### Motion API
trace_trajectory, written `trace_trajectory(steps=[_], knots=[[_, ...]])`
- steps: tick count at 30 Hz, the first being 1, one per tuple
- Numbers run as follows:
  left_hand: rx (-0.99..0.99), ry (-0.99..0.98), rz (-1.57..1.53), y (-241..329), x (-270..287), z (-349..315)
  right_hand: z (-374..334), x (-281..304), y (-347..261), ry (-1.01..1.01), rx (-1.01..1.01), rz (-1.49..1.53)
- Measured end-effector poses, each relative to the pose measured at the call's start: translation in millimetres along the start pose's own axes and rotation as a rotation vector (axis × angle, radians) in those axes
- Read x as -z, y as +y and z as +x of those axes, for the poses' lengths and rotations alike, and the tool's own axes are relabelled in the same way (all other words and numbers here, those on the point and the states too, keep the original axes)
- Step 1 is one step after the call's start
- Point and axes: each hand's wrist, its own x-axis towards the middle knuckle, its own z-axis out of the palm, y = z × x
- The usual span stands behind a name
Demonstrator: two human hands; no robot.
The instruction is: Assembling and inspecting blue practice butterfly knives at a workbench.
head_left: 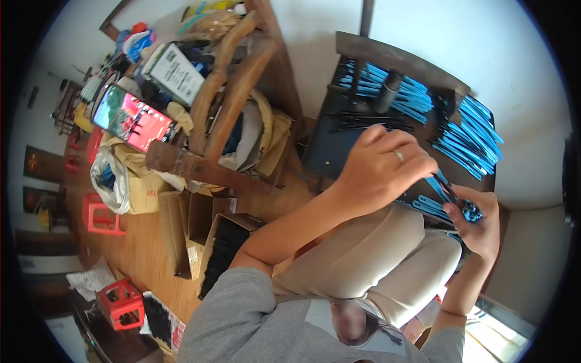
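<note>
My left hand (387,166) is closed, its fingertips pinching the upper end of a slim blue-and-black strip (446,189). Lower and to the right, my right hand (482,224) wraps round the other end, where a blue-and-black cluster (471,211) pokes out beside the thumb. Whether this is one strip or several together, I cannot tell. Just below the held piece lie more blue strips (428,204) with small holes. Past my hands, a dark board (330,148) carries a fanned pile of blue strips (473,139), another blue pile (414,100) and thin black strips (363,119).
A dark cylinder (388,92) stands among the piles. A wooden chair back (399,54) rises behind them. Left of me are a wooden armrest (212,172), a lit phone (133,118), open cardboard boxes (209,218), one holding black pieces, and red stools (121,302).
</note>
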Motion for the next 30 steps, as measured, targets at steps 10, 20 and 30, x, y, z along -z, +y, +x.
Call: trace_trajectory(steps=[10,20,30], knots=[[0.081,-0.015,-0.232,6,-6,-10,-6,-4,2,0.015,-0.271,0.548],[0.564,0.18,-0.659,22,-6,-7,-26,1,32,0.444,0.065,0.617],[0.614,0.038,-0.923,49,-23,-13,-19,-29,3,0.758,0.094,0.652]])
